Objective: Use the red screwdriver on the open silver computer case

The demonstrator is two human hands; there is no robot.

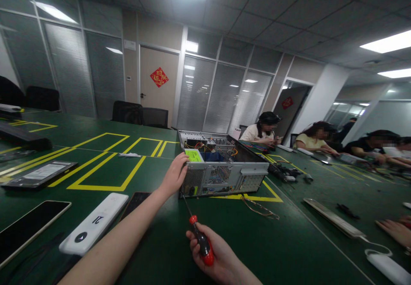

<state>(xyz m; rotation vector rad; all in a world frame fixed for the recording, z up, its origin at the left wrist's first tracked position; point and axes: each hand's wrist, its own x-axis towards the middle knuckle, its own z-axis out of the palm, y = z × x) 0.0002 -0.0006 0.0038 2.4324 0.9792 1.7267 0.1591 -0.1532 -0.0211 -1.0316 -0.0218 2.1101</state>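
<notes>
An open desktop computer case (239,182) lies on the green table, its perforated rear panel towards me and cables showing inside. My left hand (174,174) grips its near left corner, fingers bent against the edge beside a power supply with a bright green label (193,156). In my right hand (213,244) is a red-and-black screwdriver (201,238), held by the handle with the fingers wrapped round it. Its shaft points up and left to the lower left corner of the rear panel. Whether the tip touches a screw cannot be made out.
Left of my arm lie a white power bank (96,223), a phone (32,229) and a hard drive (40,174). Glasses (260,208) rest before the case. Black cables (284,171) and a white power strip (332,217) are to the right. Several people sit farther along the table.
</notes>
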